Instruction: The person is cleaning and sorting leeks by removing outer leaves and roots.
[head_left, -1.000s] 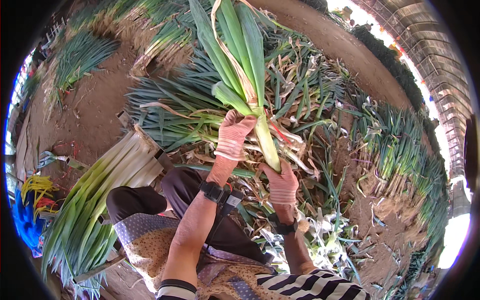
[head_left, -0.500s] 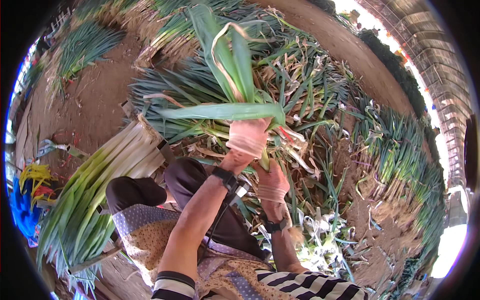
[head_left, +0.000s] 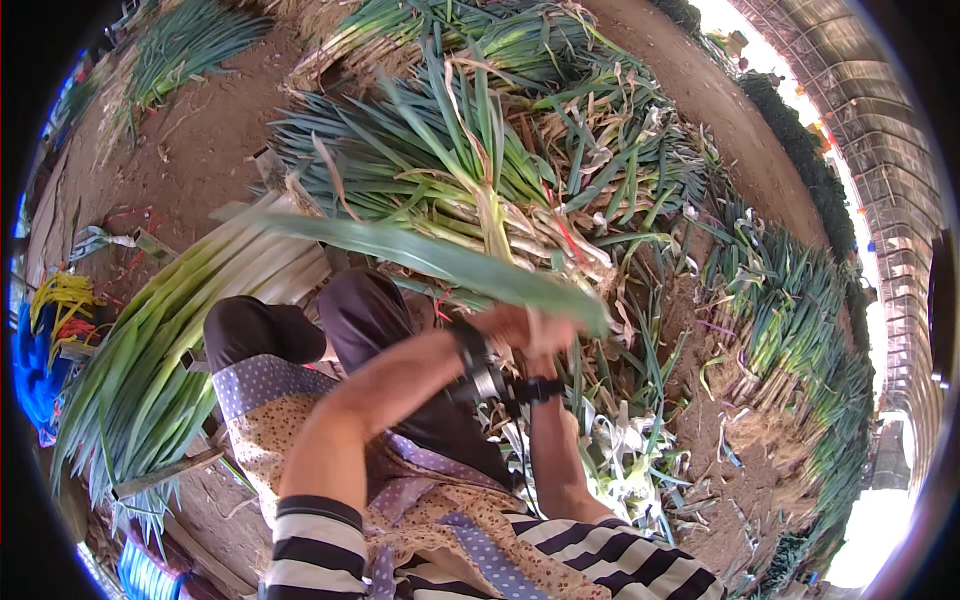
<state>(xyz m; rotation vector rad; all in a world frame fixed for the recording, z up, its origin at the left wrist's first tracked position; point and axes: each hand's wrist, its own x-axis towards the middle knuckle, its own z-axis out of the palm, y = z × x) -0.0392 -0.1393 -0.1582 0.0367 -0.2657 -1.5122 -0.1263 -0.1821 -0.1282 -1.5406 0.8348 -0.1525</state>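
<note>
In front of my knees my two hands are close together, blurred and partly covered by a long green leaf. My left hand [head_left: 503, 326] is closed on this leek leaf [head_left: 400, 248], which stretches sideways across the leek. Beside it my right hand [head_left: 548, 332] is closed low on the leek [head_left: 491, 222], whose pale stalk stands up with green leaves above. The exact finger positions are smeared. Behind the stalk a bundle of leeks [head_left: 550, 235] with a red tie lies on the heap.
Trimmed leeks [head_left: 215, 270] lie on a low rack to my left, white ends toward me. A pile of leeks [head_left: 800, 330] runs along the right side. Peeled scraps [head_left: 635, 450] lie by my right arm. Yellow ties [head_left: 65, 295] and a blue bag [head_left: 35, 375] sit far left.
My left hand has come down toward me, next to the right one, drawing the leaf down with it. More of the leek's pale stalk now shows.
</note>
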